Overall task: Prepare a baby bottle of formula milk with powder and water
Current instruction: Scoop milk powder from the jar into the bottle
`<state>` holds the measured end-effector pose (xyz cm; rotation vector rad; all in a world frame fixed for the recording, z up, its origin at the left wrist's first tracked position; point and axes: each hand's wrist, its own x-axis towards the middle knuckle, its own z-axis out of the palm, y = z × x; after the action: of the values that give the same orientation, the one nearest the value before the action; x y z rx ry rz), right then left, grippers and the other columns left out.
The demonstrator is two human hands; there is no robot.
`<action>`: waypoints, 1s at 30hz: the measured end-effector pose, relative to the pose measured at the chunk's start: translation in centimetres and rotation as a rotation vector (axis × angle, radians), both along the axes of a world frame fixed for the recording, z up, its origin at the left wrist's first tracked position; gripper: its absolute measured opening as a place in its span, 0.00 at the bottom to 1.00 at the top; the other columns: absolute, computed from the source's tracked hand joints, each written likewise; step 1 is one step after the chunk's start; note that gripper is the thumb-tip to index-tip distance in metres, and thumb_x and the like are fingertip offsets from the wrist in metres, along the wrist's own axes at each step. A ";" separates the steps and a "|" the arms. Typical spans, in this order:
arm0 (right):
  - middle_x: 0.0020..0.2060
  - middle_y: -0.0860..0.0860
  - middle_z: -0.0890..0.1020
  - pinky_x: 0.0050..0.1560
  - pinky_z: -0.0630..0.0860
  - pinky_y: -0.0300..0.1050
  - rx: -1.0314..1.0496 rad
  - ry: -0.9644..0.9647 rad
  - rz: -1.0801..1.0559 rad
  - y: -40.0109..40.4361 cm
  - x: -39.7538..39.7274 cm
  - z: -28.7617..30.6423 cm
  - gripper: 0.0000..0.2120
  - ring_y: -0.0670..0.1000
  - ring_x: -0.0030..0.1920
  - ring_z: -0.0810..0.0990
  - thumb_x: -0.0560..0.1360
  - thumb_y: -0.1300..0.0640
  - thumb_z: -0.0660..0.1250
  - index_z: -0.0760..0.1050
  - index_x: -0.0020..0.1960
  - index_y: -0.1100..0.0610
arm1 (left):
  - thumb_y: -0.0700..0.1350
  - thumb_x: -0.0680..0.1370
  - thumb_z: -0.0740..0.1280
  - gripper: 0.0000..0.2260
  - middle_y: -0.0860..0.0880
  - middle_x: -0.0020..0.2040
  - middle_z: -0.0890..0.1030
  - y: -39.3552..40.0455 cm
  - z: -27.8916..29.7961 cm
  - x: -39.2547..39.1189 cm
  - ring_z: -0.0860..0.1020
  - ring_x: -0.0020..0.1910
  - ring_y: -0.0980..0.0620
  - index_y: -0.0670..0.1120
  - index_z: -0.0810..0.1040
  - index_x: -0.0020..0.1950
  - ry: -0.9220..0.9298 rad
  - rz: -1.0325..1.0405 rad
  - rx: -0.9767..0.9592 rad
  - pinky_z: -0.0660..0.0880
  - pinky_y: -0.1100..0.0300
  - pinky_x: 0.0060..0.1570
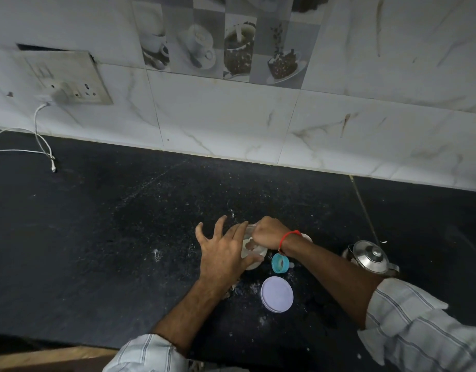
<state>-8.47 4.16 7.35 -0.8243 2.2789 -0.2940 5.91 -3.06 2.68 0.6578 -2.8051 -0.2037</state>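
Observation:
A round tub of white powder (258, 255) stands open on the black counter (124, 237). My left hand (223, 251) steadies it from the left, thumb along its near side and fingers spread. My right hand (269, 232), with a red thread at the wrist, is closed in a fist over the tub's mouth, gripping what looks like a small scoop that the fingers mostly hide. A clear plastic edge (249, 227) shows between the two hands; I cannot tell whether it is the bottle. A teal bottle ring with its teat (280, 263) lies right of the tub.
The tub's pale round lid (277, 294) lies flat in front of it. A steel kettle (371, 257) stands at the right under my forearm. Spilled powder specks dot the counter. A white charger cable (41, 146) hangs from a wall socket (67, 87) at far left.

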 end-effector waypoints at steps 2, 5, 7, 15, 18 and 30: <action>0.50 0.55 0.87 0.57 0.79 0.49 -0.106 -0.006 -0.067 0.5 0.5 0.1 0.11 0.53 0.54 0.84 0.73 0.57 0.74 0.85 0.53 0.61 | 0.73 0.65 0.73 0.39 0.52 0.61 0.86 0.1 0.0 0.2 0.77 0.71 0.43 0.50 0.80 0.69 0.005 -0.005 0.007 0.66 0.26 0.64; 0.55 0.58 0.87 0.66 0.75 0.54 -0.254 -0.010 -0.152 1.3 0.9 0.7 0.12 0.56 0.59 0.83 0.72 0.59 0.74 0.85 0.54 0.64 | 0.75 0.67 0.67 0.44 0.52 0.67 0.83 0.1 -0.2 0.7 0.73 0.75 0.43 0.49 0.73 0.75 0.006 0.009 0.058 0.64 0.27 0.66; 0.56 0.62 0.86 0.65 0.75 0.57 -0.332 0.002 -0.218 2.0 0.7 0.9 0.13 0.60 0.59 0.82 0.72 0.60 0.75 0.84 0.50 0.68 | 0.79 0.65 0.61 0.52 0.51 0.77 0.74 0.0 -0.1 1.2 0.67 0.79 0.45 0.49 0.63 0.81 0.003 0.033 0.118 0.61 0.28 0.69; 0.55 0.50 0.86 0.60 0.77 0.45 -0.524 -0.122 -0.483 4.3 0.0 0.9 0.08 0.50 0.57 0.83 0.72 0.59 0.77 0.87 0.50 0.61 | 0.80 0.62 0.69 0.64 0.55 0.86 0.48 -1.5 -1.2 4.8 0.49 0.84 0.51 0.54 0.39 0.84 0.140 0.157 0.552 0.47 0.39 0.80; 0.46 0.53 0.88 0.54 0.79 0.42 -0.578 -0.196 -0.577 4.9 0.2 0.8 0.04 0.51 0.53 0.85 0.73 0.61 0.77 0.87 0.46 0.60 | 0.73 0.64 0.76 0.61 0.54 0.84 0.58 -1.6 -2.5 4.9 0.56 0.82 0.53 0.55 0.42 0.84 0.163 0.162 0.713 0.47 0.44 0.80; 0.46 0.52 0.88 0.45 0.72 0.44 -0.657 -0.351 -0.815 5.8 1.0 1.3 0.04 0.51 0.54 0.82 0.72 0.56 0.77 0.87 0.41 0.57 | 0.57 0.65 0.81 0.27 0.58 0.54 0.83 -1.7 -1.6 4.7 0.81 0.56 0.59 0.51 0.80 0.61 0.498 0.266 0.874 0.79 0.56 0.59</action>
<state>-7.47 9.97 8.60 -0.0499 2.0672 -1.4777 10.65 -4.73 1.06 0.9637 -2.0328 -1.3613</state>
